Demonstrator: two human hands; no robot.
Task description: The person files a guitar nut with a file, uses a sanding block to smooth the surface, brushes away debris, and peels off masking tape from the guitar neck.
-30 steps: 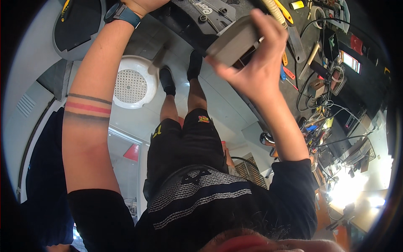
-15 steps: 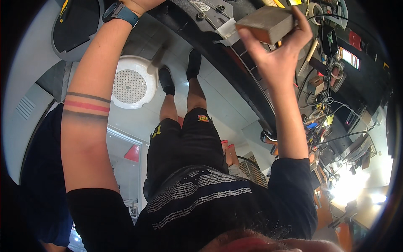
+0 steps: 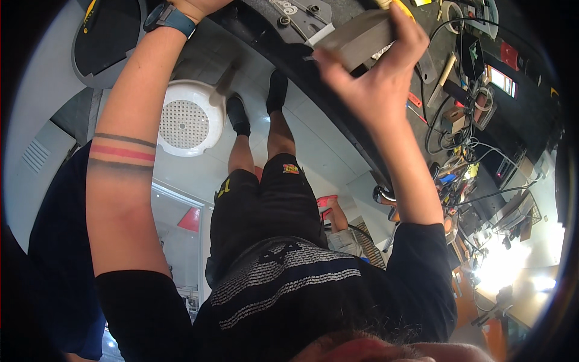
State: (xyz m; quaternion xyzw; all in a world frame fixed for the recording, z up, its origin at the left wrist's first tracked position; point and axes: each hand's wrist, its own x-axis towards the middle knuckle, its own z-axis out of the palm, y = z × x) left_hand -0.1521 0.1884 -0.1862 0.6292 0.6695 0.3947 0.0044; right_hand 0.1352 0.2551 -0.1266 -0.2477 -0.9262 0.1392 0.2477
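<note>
My right hand [image 3: 377, 87] grips a grey rectangular block [image 3: 356, 41], thumb on the near side and fingers over the far end. The block is over the dark workbench [image 3: 253, 37], close to its front edge; whether it touches anything below is hidden. Beside the block, to the left, is a dark grey flat plate [image 3: 298, 15] with bolts and pale lettering. My left hand [image 3: 204, 5] reaches to the bench's far left part at the top rim. Its fingers are cut off by the picture's edge, so their hold cannot be seen. A watch [image 3: 170, 20] sits on that wrist.
Cables [image 3: 476, 148], a tape roll [image 3: 451, 13], a wooden-handled tool [image 3: 445, 75] and several other tools crowd the bench at right. A white perforated stool [image 3: 184, 123] stands on the floor. Another person's red sandals [image 3: 327, 201] show beyond my legs. A dark round seat [image 3: 108, 42] is at upper left.
My right hand has moved left with the block, which now tilts differently and covers the area beside the plate. The left hand has shifted slightly left. The other person's feet have moved.
</note>
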